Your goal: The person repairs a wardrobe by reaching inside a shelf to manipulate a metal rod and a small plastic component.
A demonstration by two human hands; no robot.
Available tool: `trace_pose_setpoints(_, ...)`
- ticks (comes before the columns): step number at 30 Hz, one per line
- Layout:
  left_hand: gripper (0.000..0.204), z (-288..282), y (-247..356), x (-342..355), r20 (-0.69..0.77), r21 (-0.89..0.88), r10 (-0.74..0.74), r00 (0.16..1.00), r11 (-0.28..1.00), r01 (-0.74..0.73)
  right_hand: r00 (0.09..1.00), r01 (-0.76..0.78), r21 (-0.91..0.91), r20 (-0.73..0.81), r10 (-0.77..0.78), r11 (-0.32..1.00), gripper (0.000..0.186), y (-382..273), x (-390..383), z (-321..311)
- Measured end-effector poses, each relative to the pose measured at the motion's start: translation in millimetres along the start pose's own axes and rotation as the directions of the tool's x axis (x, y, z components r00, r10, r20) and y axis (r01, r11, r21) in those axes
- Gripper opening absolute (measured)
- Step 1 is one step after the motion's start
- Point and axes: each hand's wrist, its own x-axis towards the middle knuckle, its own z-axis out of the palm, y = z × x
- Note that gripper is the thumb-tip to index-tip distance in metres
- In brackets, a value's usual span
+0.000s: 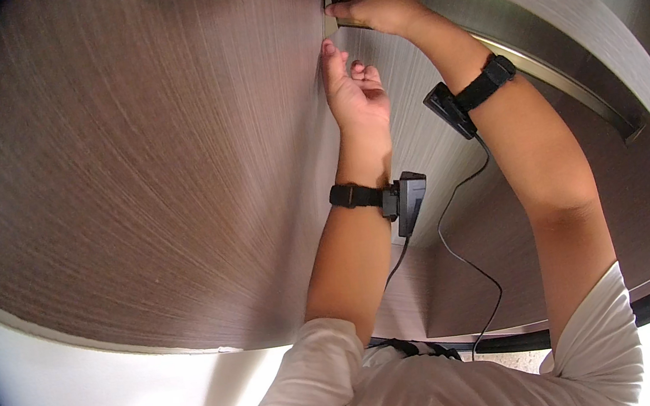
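Observation:
A narrow, pale metal plate [330, 24] sits at the upper edge of a brown wood-grain panel [167, 159]. My right hand [379, 0] reaches up to it, thumb and fingers closed in a pinch around its upper part. The fingertips partly hide what lies between them. Just below the plate is my left hand [357, 93], palm toward me. One of its digits points up at the plate's lower end, close to or touching it, while the others curl loosely apart. No object shows in the left hand.
A long metal handle or rail [567, 78] runs along the panels at right, under a curved-looking pale grey edge [606, 1]. Each forearm wears a black strapped device [407, 199], with a cable [469, 265] hanging down. White surface [102, 396] lies at lower left.

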Motion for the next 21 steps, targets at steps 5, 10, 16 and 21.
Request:
trace_pose_setpoints(5,0.044,2,4,-10,0.099,0.186,0.101,0.99,0.975,-0.119,1.0,0.011,0.008,0.004,-0.011,1.0,0.049,-2,1,-1)
trace_pose_setpoints(10,0.04,-1,5,-10,0.172,0.567,0.282,0.944,0.755,-0.328,1.0,-0.006,0.013,0.001,0.006,1.0,0.047,0,1,1)
trace_pose_setpoints(16,0.044,-6,5,2,0.444,0.778,0.46,0.769,0.228,-0.585,0.998,0.068,0.033,0.004,-0.068,0.997,0.049,-3,1,2)
trace_pose_setpoints(21,0.046,-11,5,3,0.494,0.775,0.425,0.758,0.179,-0.606,0.994,0.11,-0.089,-0.017,-0.112,0.99,0.052,6,3,7)
